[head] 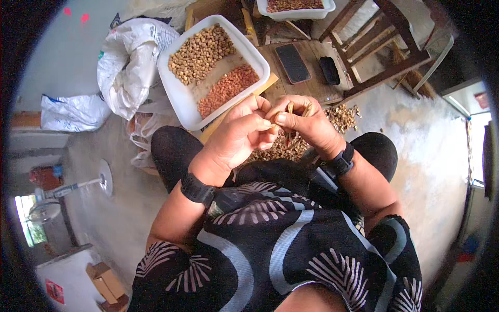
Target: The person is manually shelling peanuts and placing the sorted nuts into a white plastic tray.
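Observation:
My left hand (243, 130) and my right hand (306, 119) meet fingertip to fingertip above my lap. Between their thumbs and forefingers is a small tan nut shell (275, 125), mostly hidden by the fingers. Another tan shell piece (290, 107) shows among the curled fingers of my right hand. Just beyond my left hand, a white plastic tub (183, 113) holds a heap of tan nuts in their shells (202, 52), which look like peanuts. A separate heap of reddish kernels (228, 87) lies nearer to me in the same tub. Broken shells (282, 150) are piled below my hands.
A wooden chair (269, 91) carries a phone (293, 63) and a black case or tray (330, 70). Behind it stands a second white tub (292, 15) of reddish kernels. White woven sacks (128, 66) sit to the left, a standing fan (74, 189) farther off.

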`<state>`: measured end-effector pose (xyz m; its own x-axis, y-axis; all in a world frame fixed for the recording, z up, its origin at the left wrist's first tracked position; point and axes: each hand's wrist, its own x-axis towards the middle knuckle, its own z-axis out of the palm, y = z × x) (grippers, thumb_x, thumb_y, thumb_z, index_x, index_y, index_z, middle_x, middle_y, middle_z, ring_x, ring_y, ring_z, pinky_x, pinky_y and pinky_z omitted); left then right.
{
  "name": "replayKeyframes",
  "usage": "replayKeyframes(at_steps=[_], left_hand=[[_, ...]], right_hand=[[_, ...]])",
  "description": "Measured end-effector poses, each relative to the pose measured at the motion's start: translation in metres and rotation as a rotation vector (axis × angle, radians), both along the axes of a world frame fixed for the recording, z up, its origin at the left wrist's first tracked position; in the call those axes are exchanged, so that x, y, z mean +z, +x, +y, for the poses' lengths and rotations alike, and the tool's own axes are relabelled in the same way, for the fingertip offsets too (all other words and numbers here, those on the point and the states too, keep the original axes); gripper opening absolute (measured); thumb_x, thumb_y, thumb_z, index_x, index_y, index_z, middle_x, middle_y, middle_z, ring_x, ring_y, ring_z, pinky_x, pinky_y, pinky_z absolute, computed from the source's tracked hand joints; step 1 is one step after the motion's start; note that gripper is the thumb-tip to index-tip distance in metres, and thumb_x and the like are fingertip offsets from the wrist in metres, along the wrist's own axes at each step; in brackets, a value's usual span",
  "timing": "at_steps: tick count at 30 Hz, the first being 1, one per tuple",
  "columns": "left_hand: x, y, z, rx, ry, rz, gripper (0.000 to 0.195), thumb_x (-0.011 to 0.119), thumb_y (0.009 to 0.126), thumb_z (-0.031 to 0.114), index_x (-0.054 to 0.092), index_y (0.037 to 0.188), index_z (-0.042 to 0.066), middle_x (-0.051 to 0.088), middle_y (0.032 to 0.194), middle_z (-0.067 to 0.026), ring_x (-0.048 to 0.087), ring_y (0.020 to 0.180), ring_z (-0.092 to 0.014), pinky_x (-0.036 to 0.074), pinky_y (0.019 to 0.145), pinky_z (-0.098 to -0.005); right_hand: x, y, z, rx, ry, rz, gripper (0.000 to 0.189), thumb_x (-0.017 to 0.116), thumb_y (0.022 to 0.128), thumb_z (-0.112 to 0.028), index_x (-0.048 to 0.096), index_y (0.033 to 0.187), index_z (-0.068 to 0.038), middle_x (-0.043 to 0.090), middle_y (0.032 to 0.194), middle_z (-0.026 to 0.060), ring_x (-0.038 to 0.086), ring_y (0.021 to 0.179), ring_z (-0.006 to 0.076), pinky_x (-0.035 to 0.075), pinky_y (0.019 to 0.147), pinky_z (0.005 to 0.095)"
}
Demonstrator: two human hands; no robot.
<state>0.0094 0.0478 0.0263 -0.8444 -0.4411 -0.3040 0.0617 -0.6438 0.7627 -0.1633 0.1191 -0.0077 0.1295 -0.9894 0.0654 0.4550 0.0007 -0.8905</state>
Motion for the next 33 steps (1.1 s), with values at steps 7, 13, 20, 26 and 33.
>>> replayKeyframes(at_steps=[7, 13, 20, 26, 33], left_hand=[[-0.024, 0.032, -0.017, 0.114, -0.098, 0.007, 0.024, 0.056, 0.083, 0.002, 0.049, 0.106, 0.004, 0.057, 0.089, -0.0042, 0.057, 0.072, -0.013, 0.047, 0.062, -0.0242], [-0.036, 0.050, -0.028, 0.193, -0.068, 0.002, 0.027, 0.055, 0.083, 0.001, 0.050, 0.110, 0.000, 0.060, 0.097, -0.0076, 0.063, 0.085, -0.019, 0.053, 0.080, -0.0317], [-0.032, 0.060, -0.034, 0.227, -0.035, 0.088, 0.031, 0.052, 0.078, 0.001, 0.054, 0.110, -0.003, 0.062, 0.102, -0.0136, 0.062, 0.093, -0.022, 0.050, 0.088, -0.0350], [-0.053, 0.063, -0.073, 0.352, -0.438, -0.137, 0.031, 0.049, 0.080, -0.002, 0.055, 0.110, -0.001, 0.061, 0.106, -0.0108, 0.057, 0.103, -0.017, 0.042, 0.095, -0.0293], [-0.058, 0.067, -0.064, 0.231, -0.891, -0.393, 0.029, 0.048, 0.086, 0.000, 0.054, 0.114, -0.001, 0.060, 0.108, -0.0080, 0.058, 0.099, -0.015, 0.044, 0.090, -0.0275]], right_hand=[[0.000, 0.021, -0.036, -0.096, -0.175, 0.545, 0.010, 0.070, 0.081, -0.011, 0.067, 0.086, -0.002, 0.065, 0.083, 0.0044, 0.062, 0.081, 0.0119, 0.049, 0.073, 0.0273], [-0.010, 0.032, -0.057, -0.125, -0.267, 0.692, 0.011, 0.067, 0.084, -0.014, 0.066, 0.086, -0.003, 0.064, 0.079, 0.0037, 0.061, 0.073, 0.0119, 0.049, 0.065, 0.0276], [-0.013, 0.026, -0.052, -0.188, 0.220, 0.159, 0.020, 0.062, 0.089, -0.021, 0.064, 0.091, -0.001, 0.047, 0.059, -0.0054, 0.035, 0.050, 0.0034, 0.025, 0.046, 0.0198], [0.014, -0.029, -0.025, -0.383, 0.110, 0.500, 0.020, 0.063, 0.088, -0.027, 0.066, 0.094, -0.009, 0.057, 0.067, -0.0052, 0.048, 0.048, 0.0013, 0.037, 0.036, 0.0158], [0.054, -0.147, 0.084, -0.795, 0.082, 1.181, 0.020, 0.064, 0.087, -0.022, 0.068, 0.099, -0.007, 0.050, 0.065, -0.0083, 0.040, 0.051, 0.0011, 0.033, 0.045, 0.0169]])
